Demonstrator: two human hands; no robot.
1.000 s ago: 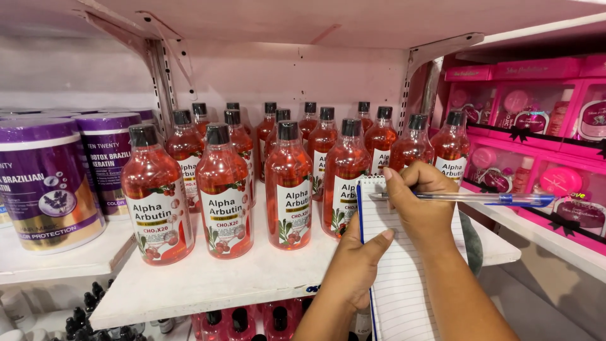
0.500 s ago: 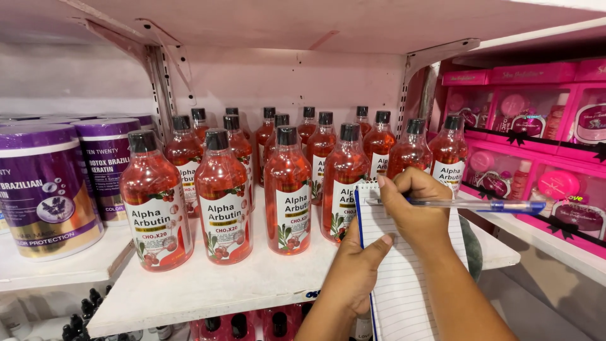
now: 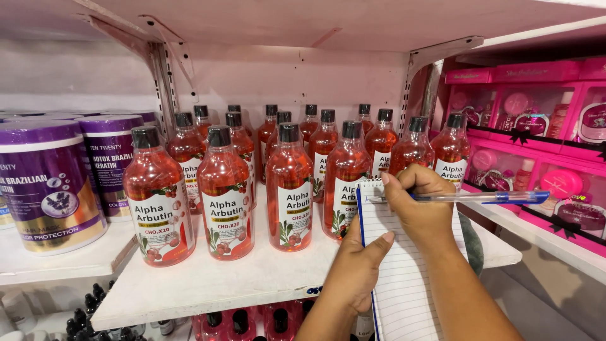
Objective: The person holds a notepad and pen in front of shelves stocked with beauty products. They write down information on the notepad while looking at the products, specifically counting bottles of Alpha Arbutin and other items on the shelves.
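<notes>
Purple tubs (image 3: 47,183) with white-and-gold labels stand at frame left, red black-capped bottles (image 3: 224,196) at centre, where the left hand (image 3: 356,268) should keep bracing the lined notepad (image 3: 407,278) while the right hand (image 3: 423,205) pinches a blue pen (image 3: 467,197), pink boxes (image 3: 536,120) right.

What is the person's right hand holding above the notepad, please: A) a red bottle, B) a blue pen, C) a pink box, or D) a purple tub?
B: the right hand grips a blue pen over the lined notepad, which the left hand steadies.
</notes>
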